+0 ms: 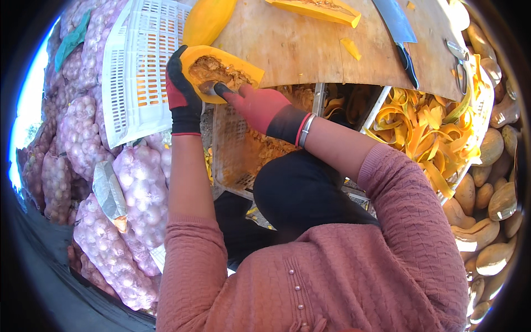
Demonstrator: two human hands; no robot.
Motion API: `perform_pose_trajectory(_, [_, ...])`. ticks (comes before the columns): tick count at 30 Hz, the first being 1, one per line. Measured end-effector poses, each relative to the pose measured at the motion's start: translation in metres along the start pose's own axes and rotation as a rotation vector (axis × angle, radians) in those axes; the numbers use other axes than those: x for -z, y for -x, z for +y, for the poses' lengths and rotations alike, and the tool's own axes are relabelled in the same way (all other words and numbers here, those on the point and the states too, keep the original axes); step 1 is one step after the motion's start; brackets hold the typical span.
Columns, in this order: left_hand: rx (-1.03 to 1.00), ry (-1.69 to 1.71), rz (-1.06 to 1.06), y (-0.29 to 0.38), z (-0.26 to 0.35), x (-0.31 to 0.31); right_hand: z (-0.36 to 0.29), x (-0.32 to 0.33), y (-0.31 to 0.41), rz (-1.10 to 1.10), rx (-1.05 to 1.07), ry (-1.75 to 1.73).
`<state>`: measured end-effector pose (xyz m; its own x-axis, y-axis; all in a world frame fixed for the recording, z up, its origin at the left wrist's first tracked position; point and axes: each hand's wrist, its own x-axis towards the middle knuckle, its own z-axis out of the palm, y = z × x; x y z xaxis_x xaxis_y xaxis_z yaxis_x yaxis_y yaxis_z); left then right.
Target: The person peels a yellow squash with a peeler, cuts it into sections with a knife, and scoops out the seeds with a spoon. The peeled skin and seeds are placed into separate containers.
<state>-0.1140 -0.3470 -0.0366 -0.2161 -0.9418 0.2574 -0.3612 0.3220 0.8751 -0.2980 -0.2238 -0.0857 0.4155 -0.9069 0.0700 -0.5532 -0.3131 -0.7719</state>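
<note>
A peeled, halved pumpkin point(251, 71) with stringy pulp in its hollow is tilted up at the edge of the wooden board. My left hand point(182, 91), in a red and black glove, grips its rounded left end. Gloved the same way, my right hand point(261, 106) holds a metal spoon-like scraper point(206, 86) inside the hollow; my fingers hide its handle. Below the pumpkin stands a crate point(226, 143) with scooped-out pulp point(265, 145). A peeled whole pumpkin point(207, 20) lies just beyond, and another cut piece point(319, 9) rests farther back on the board.
On the wooden board point(290, 54) lie a large kitchen knife point(398, 29), a peeler point(459, 54) and a flesh scrap point(351, 48). A white plastic basket point(124, 89) stands left, beside mesh bags of bulbs point(141, 178). Peel strips point(431, 128) fill a right-hand crate near unpeeled pumpkins point(491, 147).
</note>
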Motion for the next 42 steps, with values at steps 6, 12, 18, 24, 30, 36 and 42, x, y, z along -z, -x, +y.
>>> perform_pose_trajectory(6, [-0.038,-0.024,-0.02,-0.006,-0.001,0.003,0.003,-0.016,-0.024,0.409,0.073,-0.44])
perform_pose_trajectory(12, [0.071,0.032,0.018,0.0,-0.001,0.008,0.003,-0.025,-0.006,0.026,0.005,-0.211])
perform_pose_trajectory(18, [0.023,0.051,-0.003,0.0,-0.002,0.004,0.02,0.001,-0.004,0.023,0.04,-0.051])
perform_pose_trajectory(24, [-0.028,-0.084,0.001,-0.004,-0.001,0.004,0.02,-0.011,-0.02,0.119,0.063,-0.052])
perform_pose_trajectory(30, [-0.137,-0.306,-0.024,-0.002,-0.002,0.005,0.054,-0.003,-0.012,-0.041,0.014,0.084])
perform_pose_trajectory(36, [-0.038,-0.072,-0.011,0.003,0.002,0.004,0.017,0.008,-0.013,0.17,0.115,-0.054])
perform_pose_trajectory(42, [-0.186,-0.317,-0.06,-0.002,-0.003,0.005,0.037,-0.011,-0.018,0.058,0.15,0.042])
